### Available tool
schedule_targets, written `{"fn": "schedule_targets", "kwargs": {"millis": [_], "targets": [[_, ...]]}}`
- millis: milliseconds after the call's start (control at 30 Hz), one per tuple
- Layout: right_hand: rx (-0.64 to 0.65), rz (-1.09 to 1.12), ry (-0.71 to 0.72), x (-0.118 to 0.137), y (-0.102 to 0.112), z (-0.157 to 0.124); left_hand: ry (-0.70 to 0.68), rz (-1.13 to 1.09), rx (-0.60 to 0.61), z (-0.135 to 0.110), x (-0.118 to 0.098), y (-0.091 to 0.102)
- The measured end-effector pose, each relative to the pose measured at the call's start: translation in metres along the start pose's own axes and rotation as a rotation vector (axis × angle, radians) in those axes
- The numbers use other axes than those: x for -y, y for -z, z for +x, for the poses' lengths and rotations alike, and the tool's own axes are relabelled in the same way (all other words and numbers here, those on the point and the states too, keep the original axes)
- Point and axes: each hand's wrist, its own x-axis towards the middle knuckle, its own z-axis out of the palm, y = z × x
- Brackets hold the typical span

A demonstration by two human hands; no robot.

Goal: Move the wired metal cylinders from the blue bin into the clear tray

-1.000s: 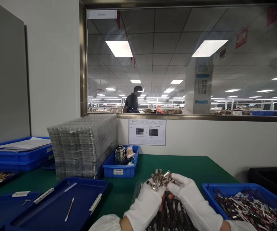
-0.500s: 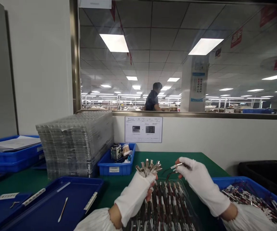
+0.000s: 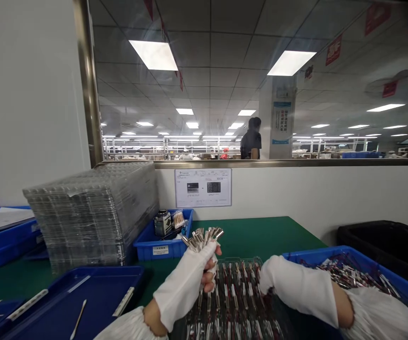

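Note:
My left hand [image 3: 195, 278], in a white fingerless-tipped glove, is closed around a bundle of shiny metal tubes [image 3: 204, 238] whose ends fan out above it. Below and to the right of it lies a clear plastic tray [image 3: 257, 260], filled with rows of slim metal parts with dark red wires [image 3: 237, 295]. At the tray's right side, my right hand [image 3: 285, 278], also white-gloved, is bent down with its fingers curled. Its fingertips and anything in them are hidden behind the glove.
A blue bin [image 3: 306, 255] of loose wired parts stands at the right, before a black bin [image 3: 377, 236]. To the left are stacked clear trays [image 3: 83, 226], a blue tray [image 3: 101, 293] with a cotton swab [image 3: 79, 318], and a small blue box [image 3: 147, 250].
My right hand has dropped from above the tray's far edge to its right side; the wired metal part seen in its fingers is now hidden. The view has shifted right. My left hand keeps its bundle.

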Motion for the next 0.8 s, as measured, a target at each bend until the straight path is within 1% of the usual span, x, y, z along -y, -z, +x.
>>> {"fn": "schedule_targets", "kwargs": {"millis": [133,233,300,333,400,467,533,600,633,667,700,767,800], "targets": [[0.091,-0.085,0.054,0.015,0.016,-0.001,0.019,0.009,0.019,-0.004,-0.005,-0.002],[0.076,-0.156,0.098,0.030,0.019,-0.003,0.033,-0.007,0.061,-0.004,-0.004,-0.001],[0.054,-0.094,0.051,0.036,0.010,-0.002,0.018,-0.014,0.086,-0.004,0.000,-0.003],[0.046,-0.005,0.005,0.037,0.004,-0.001,-0.005,-0.002,0.081,-0.004,0.003,-0.004],[0.048,0.245,-0.082,0.037,-0.013,0.002,-0.070,0.049,0.046,-0.005,0.009,-0.009],[0.042,0.420,-0.117,0.033,-0.028,0.003,-0.124,0.106,0.031,-0.006,0.015,-0.015],[-0.001,0.477,-0.114,0.029,-0.038,0.003,-0.122,0.154,0.101,-0.006,0.022,-0.019],[-0.056,0.455,-0.117,0.026,-0.043,0.001,-0.126,0.211,0.180,-0.003,0.030,-0.021],[-0.079,0.423,-0.128,0.025,-0.044,0.000,-0.119,0.239,0.191,-0.001,0.034,-0.021],[-0.093,0.381,-0.143,0.024,-0.045,0.000,-0.097,0.263,0.177,0.001,0.037,-0.020],[-0.094,0.340,-0.161,0.023,-0.045,-0.001,-0.060,0.279,0.136,0.003,0.040,-0.019],[-0.073,0.307,-0.181,0.021,-0.046,-0.001,0.053,0.271,0.024,0.005,0.043,-0.018],[-0.060,0.324,-0.170,0.021,-0.047,0.000,0.106,0.254,-0.028,0.005,0.043,-0.018]]}}
